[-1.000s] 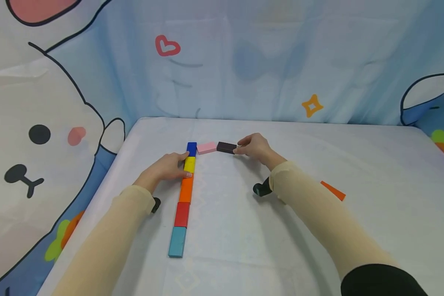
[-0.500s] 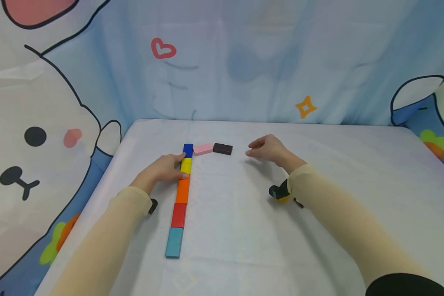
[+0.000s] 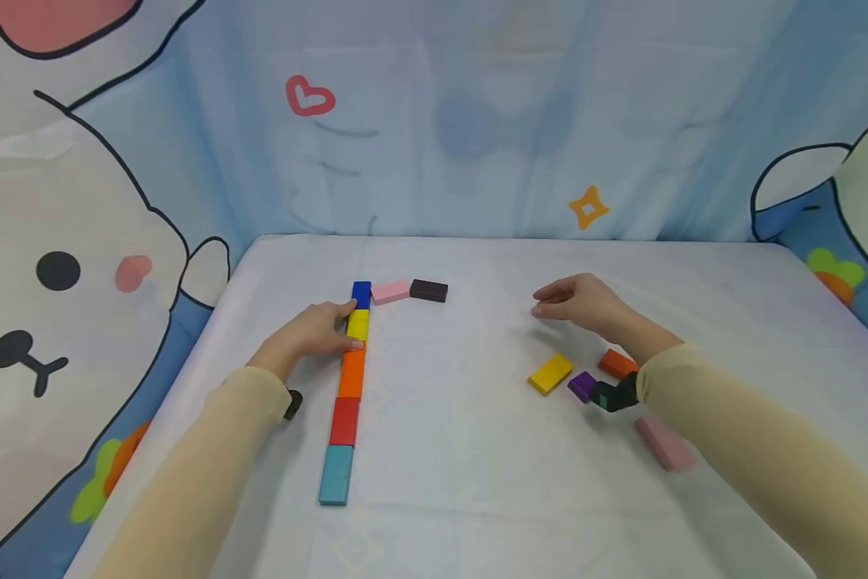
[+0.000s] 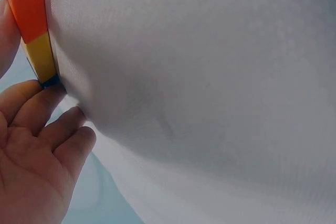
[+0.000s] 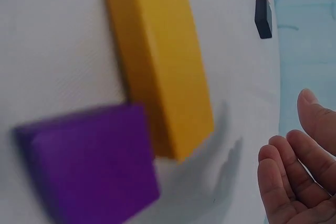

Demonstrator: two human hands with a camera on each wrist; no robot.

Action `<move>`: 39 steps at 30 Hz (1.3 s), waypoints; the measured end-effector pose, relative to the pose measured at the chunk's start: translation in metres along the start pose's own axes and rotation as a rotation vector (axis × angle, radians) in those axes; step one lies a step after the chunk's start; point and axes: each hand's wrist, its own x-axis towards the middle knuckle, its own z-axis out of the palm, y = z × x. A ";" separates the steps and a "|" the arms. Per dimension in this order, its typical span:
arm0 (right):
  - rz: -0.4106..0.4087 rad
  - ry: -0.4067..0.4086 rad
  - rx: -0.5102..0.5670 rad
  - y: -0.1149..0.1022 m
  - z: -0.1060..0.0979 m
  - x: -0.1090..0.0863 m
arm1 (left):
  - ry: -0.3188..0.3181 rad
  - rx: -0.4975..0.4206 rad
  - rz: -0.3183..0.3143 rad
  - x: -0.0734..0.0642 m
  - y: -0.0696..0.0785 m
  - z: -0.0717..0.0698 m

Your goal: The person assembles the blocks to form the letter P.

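In the head view my left hand (image 3: pixel 310 331) rests against the upper part of a column of blocks. Its index finger touches the blue block (image 3: pixel 361 294), and its thumb lies where the yellow block (image 3: pixel 358 323) meets the orange block (image 3: pixel 351 371). Below these lie a red block (image 3: pixel 343 421) and a teal block (image 3: pixel 335 475). A pink block (image 3: pixel 390 292) and a black block (image 3: pixel 429 291) extend rightward from the blue one. My right hand (image 3: pixel 584 304) hovers with nothing in it, beyond a loose yellow block (image 3: pixel 550 374) and a purple block (image 5: pixel 97 163).
A red-orange block (image 3: pixel 617 364) and a larger pink block (image 3: pixel 664 442) lie beside the right wrist, partly covered by the sleeve and wrist camera. White cloth (image 3: pixel 462 450) covers the table. A printed curtain (image 3: pixel 477 121) hangs behind its far edge.
My right hand has let go of the black block and moved right, uncovering the loose blocks by its wrist. The left hand stays at the column. The view has shifted slightly.
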 end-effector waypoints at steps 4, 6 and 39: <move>-0.004 0.014 0.007 0.019 -0.011 -0.015 | -0.005 -0.005 -0.004 -0.001 0.001 -0.001; -0.009 0.019 0.006 0.028 -0.016 -0.022 | -0.008 -0.005 -0.005 -0.002 0.001 -0.001; -0.003 0.087 -0.093 0.115 -0.022 -0.098 | -0.017 0.025 0.003 0.000 0.001 -0.002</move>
